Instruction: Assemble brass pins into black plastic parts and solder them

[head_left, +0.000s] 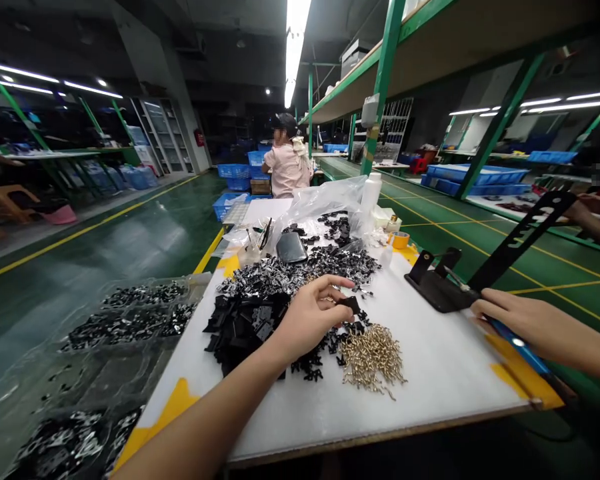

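One white worktop spreads before me, yellow tape patching its near left corner. Toward its far edge lies a crumpled clear plastic bag. Silver-and-black clips cover much of the middle. At the right edge stands a black slotted bracket, its long arm tilted outward. A heap of black plates sits by the left edge. My right hand is curled beside the bracket's base, over a blue bar; I cannot tell whether it grips either. My left hand hangs above the middle, nearly closed. Right of it, toward the near edge, curvy brass pieces are piled. Smallest is the small black piece pinched at my left thumb and bent fingers, above the clips.
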The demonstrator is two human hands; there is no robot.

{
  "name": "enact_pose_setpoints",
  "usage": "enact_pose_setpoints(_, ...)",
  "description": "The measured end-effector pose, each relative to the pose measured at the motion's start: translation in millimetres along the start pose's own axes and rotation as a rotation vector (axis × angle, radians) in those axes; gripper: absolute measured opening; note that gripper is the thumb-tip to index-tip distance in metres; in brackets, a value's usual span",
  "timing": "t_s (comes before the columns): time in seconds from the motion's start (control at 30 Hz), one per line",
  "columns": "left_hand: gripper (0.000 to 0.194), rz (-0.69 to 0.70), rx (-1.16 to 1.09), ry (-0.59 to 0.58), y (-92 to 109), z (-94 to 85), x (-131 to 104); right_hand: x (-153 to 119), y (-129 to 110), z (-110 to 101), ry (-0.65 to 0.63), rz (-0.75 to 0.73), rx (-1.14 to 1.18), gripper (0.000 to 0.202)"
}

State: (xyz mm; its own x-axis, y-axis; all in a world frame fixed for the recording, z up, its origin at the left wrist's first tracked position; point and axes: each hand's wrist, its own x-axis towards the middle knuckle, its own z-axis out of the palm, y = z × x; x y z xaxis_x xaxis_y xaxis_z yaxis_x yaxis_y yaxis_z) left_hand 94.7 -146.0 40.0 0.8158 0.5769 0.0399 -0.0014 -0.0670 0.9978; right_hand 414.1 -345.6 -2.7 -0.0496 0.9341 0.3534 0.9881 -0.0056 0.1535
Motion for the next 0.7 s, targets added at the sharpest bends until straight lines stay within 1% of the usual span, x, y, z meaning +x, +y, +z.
enact_pose_setpoints(0.1,0.032,0.0,0.015,0.0,-2,-0.1,1,7,-36,-20,-0.038,0.109,0.084,0.024)
enact_pose_setpoints(0.17,0.033,-0.011,0.021,0.006,-3,0.0,1,16,-61,-35,-0.014,0.13,0.218,0.026)
enact_pose_setpoints(0.27,0.034,-0.025,0.044,0.013,-1,0.6,0,31,-93,-56,0.049,0.032,0.421,0.015)
enact_pose_setpoints(0.37,0.034,-0.031,0.062,0.009,1,1.4,-1,43,-115,-71,0.157,-0.075,0.558,0.015)
enact_pose_setpoints(0.47,0.034,-0.044,0.048,-0.008,1,1.7,-2,49,-125,-73,0.19,-0.113,0.633,0.015)
enact_pose_setpoints(0.6,0.034,-0.072,0.009,-0.02,0,1.3,-2,50,-125,-66,0.152,-0.07,0.633,0.016)
enact_pose_setpoints(0.7,0.034,-0.051,-0.021,-0.023,-2,1.1,-2,49,-125,-62,0.132,-0.053,0.652,0.015)
